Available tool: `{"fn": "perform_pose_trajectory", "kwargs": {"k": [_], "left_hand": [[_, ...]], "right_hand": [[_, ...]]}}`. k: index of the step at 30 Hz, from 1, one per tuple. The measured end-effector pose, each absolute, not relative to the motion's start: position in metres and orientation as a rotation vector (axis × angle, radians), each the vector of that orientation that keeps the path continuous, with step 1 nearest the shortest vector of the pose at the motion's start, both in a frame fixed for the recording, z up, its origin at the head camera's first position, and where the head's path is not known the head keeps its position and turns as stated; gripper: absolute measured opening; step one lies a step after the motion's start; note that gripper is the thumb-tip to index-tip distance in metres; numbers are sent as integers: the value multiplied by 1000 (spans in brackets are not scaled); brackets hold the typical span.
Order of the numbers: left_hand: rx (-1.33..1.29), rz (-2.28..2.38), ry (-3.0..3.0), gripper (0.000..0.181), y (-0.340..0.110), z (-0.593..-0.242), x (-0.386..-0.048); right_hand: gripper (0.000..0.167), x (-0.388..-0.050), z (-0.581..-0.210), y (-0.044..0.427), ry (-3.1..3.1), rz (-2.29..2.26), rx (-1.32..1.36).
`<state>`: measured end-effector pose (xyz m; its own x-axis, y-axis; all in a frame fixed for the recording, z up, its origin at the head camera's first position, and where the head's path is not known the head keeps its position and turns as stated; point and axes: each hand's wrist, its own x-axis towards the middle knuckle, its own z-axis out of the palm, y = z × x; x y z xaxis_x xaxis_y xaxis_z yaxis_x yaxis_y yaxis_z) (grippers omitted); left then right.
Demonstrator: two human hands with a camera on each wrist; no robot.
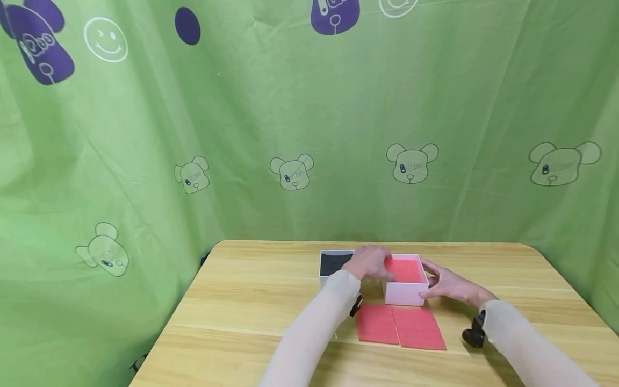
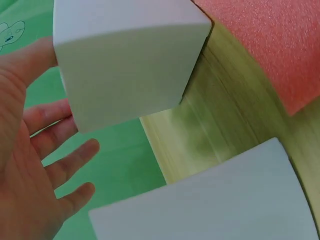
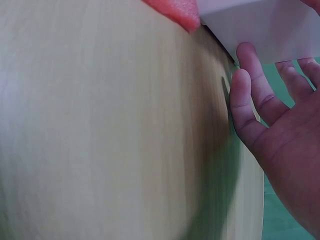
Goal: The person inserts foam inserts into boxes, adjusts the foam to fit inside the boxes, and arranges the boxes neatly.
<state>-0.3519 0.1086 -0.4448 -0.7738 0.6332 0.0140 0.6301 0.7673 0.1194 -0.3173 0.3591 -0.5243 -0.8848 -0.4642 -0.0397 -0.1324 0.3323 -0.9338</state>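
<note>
A white box stands on the table with red foam inside it. Over its left rim reaches my left hand, thumb and first fingers passing inside by the foam; their tips are hidden in the left wrist view, where the other fingers hang loosely outside. My right hand holds the box at its right side, thumb at the front corner and fingers along the side wall. In the right wrist view, fingertips touch that wall. Two flat red foam sheets, a left one and a right one, lie in front.
Left of the red-foam box stands a second white box with a black lining or insert, partly behind my left hand. The wooden table ends at a green curtain. Dark wrist cameras, such as the right one, hang under both forearms.
</note>
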Motion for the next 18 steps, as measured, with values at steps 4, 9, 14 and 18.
{"fn": "perform_pose_trajectory", "kwargs": {"k": [4, 9, 14, 18], "left_hand": [[1038, 301, 2871, 52, 108, -448, -353], [988, 555, 2765, 57, 105, -451, -353], [966, 579, 2753, 58, 107, -450, -353], [999, 504, 2778, 58, 109, -449, -352]], "right_hand": [[105, -317, -524, 360, 2292, -1578, -529], [106, -315, -524, 359, 2295, -1581, -516], [105, -315, -523, 359, 2284, -1578, -526], [104, -316, -524, 359, 2281, -1577, -527]]}}
